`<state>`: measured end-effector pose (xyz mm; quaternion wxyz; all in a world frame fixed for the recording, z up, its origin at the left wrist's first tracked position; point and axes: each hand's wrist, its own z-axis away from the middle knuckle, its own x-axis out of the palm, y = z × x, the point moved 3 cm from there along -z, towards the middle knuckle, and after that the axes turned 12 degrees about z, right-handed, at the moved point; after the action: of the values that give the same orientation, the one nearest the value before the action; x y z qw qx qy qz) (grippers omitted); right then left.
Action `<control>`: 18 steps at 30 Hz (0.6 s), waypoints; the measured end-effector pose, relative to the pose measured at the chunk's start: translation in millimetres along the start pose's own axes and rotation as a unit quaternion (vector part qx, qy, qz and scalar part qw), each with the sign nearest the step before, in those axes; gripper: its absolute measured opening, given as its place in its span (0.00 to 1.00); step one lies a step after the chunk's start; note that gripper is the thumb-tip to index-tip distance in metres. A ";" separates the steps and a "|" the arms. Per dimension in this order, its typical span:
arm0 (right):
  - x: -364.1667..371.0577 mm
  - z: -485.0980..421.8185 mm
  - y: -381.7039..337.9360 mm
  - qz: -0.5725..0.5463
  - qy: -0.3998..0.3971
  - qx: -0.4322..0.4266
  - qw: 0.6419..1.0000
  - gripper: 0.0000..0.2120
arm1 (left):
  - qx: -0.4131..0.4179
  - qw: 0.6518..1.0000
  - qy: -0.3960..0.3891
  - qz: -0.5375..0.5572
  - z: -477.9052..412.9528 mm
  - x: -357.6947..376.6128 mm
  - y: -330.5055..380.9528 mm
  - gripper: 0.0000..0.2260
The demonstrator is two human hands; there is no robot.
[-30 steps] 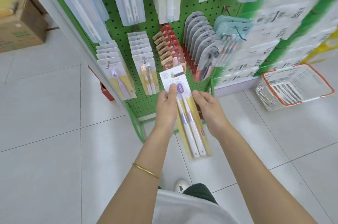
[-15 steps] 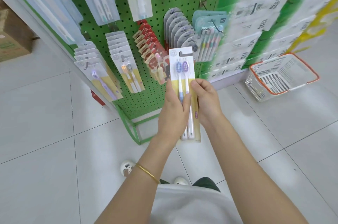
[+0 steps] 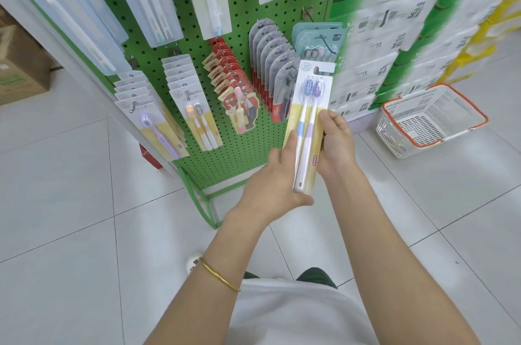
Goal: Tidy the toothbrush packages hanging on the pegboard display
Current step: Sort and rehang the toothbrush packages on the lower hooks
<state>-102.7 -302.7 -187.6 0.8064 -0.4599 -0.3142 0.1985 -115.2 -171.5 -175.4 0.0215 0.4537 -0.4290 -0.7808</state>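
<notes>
A toothbrush package (image 3: 312,85) with 2 brushes is held upright before the green pegboard (image 3: 245,147). Its lower half is gripped by the left hand (image 3: 277,178) and right hand (image 3: 337,144), with the fingers curled round both edges.

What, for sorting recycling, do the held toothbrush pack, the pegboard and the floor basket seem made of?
Toothbrush pack: looks like printed card, white and yellow, under a clear glossy plastic blister catching glare.
Pegboard: probably painted metal, green, evenly punched holes.
Basket: likely moulded plastic, white lattice walls, orange rim.
</notes>
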 end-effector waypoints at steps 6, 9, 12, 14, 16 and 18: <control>0.6 7.1 -3.5 -0.027 -0.029 0.029 0.999 0.04 | -0.016 1.000 -0.018 0.005 0.1 1.9 4.1 0.56; -1.4 9.7 -1.6 -0.006 -0.053 0.047 0.997 0.04 | -0.032 0.998 -0.052 0.025 -0.3 6.3 0.3 0.54; -3.5 10.8 3.2 0.033 -0.107 0.062 0.992 0.05 | -0.065 0.987 -0.094 0.112 -2.2 7.6 -7.8 0.52; -3.3 12.2 4.2 0.063 -0.138 0.039 0.988 0.03 | -0.076 0.968 -0.116 0.207 -3.1 9.2 -13.6 0.48; -2.2 14.4 3.9 0.103 -0.131 0.004 0.986 0.06 | -0.078 0.945 -0.109 0.299 -3.2 9.7 -18.5 0.42; -1.3 15.3 1.8 0.139 -0.092 -0.020 0.986 0.10 | -0.097 0.910 -0.089 0.395 -2.3 8.4 -22.4 0.33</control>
<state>-114.2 -293.2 -183.7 0.7293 -0.4947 -0.3240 0.3441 -110.6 -162.4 -197.2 0.3334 0.1722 -0.4957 -0.7833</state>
